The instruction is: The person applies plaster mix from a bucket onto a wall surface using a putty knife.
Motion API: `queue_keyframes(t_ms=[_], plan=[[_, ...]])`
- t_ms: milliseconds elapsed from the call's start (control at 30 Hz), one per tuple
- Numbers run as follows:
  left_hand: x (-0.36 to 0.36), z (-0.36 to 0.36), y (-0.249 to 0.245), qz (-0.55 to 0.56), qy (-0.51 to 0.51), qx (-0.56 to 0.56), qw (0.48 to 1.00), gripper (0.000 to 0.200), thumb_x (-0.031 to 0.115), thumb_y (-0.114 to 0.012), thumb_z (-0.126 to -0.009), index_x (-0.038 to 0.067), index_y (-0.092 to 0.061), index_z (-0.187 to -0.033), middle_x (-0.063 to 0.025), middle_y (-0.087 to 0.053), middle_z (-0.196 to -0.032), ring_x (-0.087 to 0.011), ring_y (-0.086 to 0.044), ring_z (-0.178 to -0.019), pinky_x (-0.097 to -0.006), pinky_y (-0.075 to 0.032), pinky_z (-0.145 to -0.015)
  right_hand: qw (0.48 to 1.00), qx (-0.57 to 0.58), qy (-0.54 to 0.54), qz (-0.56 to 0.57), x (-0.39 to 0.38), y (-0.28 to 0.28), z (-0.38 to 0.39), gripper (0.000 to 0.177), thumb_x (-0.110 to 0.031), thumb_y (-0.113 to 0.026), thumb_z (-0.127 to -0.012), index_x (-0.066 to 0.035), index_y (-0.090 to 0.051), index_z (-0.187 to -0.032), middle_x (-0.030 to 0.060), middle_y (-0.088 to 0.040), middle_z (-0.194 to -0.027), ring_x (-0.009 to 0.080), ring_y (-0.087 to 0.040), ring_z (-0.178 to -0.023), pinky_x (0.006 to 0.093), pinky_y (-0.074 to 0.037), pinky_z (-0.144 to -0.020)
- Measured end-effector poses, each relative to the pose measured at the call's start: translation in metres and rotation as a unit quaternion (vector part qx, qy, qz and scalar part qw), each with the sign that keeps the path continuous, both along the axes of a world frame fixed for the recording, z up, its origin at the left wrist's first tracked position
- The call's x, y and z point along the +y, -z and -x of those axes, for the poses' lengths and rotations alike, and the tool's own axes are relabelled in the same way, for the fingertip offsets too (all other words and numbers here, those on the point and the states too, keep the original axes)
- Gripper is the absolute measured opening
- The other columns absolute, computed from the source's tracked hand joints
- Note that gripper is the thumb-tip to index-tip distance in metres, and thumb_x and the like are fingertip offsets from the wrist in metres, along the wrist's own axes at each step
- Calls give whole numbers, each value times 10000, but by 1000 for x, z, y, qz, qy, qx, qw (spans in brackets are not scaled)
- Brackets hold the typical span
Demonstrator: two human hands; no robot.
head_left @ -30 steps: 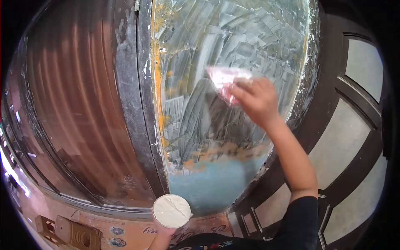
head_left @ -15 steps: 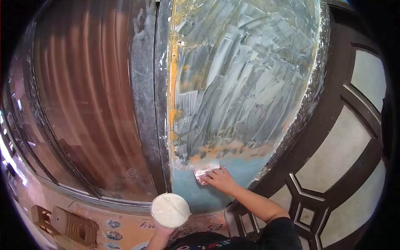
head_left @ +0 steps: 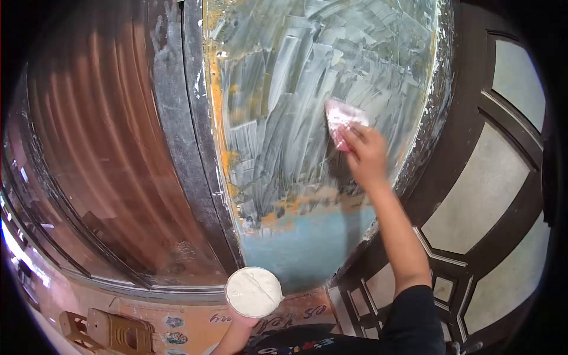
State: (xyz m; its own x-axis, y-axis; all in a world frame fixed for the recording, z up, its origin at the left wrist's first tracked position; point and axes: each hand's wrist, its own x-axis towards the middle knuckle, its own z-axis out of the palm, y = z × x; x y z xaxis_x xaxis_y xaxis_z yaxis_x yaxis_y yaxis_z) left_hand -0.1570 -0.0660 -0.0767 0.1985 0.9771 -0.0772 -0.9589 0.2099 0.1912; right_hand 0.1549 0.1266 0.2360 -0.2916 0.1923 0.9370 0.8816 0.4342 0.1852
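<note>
My right hand (head_left: 369, 155) grips a pinkish, white-smeared putty scraper (head_left: 343, 118), its blade against the middle of the wall panel (head_left: 278, 118). Grey-white putty streaks cover most of that panel, with orange patches along its left side and a bare blue-green band (head_left: 296, 242) at the bottom. Low in the view, my left hand (head_left: 242, 320) is wrapped round the underside of a round tub of white putty (head_left: 254, 291). A line crosses the putty's surface. The tub hides most of the left fingers.
Left of the panel stands a dark frame (head_left: 177, 106) with a glass pane and brown curtain (head_left: 106, 154) behind. A dark door with pale panels (head_left: 482, 195) is on the right. Stacked brown stools (head_left: 115, 330) and a printed orange sheet (head_left: 201, 326) lie at lower left.
My right hand has swept the scraper up from the blue-green band to the panel's middle, the arm stretching out. The tub sits slightly further right in view, and the view has shifted.
</note>
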Motion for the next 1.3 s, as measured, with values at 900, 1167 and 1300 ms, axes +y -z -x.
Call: queue_keyframes(t_ms=[900, 1167, 1300], plan=[[23, -165, -36, -23, 53, -116, 992, 729, 616, -313, -979, 120, -428, -1500, -151, -442, -1536, -392, -446, -1390, -605, -335, -1159, 756, 172, -307, 551, -112, 148, -59, 354, -120, -632, -908, -37, -603, -1250, 192, -708, -978, 329, -695, -866, 387, -540, -767], [30, -223, -28, -21, 19, 22, 999, 630, 547, -314, -1005, 139, -476, -1456, -127, -500, -1478, -353, -498, -1345, -570, -364, -1145, 744, 7, -283, 606, -105, 155, -77, 362, -192, -573, -915, -87, -628, -1257, 202, -703, -1043, 406, -680, -932, 459, -553, -812], [34, -232, 0, -13, -20, 84, 996, 633, 569, -330, -995, 154, -494, -1445, -125, -517, -1463, -353, -501, -1341, -572, -378, -1132, 765, -25, -288, 575, -101, 158, -87, 351, -189, -592, -890, -100, -649, -1225, 166, -715, -1000, 390, -688, -881, 473, -562, -776]])
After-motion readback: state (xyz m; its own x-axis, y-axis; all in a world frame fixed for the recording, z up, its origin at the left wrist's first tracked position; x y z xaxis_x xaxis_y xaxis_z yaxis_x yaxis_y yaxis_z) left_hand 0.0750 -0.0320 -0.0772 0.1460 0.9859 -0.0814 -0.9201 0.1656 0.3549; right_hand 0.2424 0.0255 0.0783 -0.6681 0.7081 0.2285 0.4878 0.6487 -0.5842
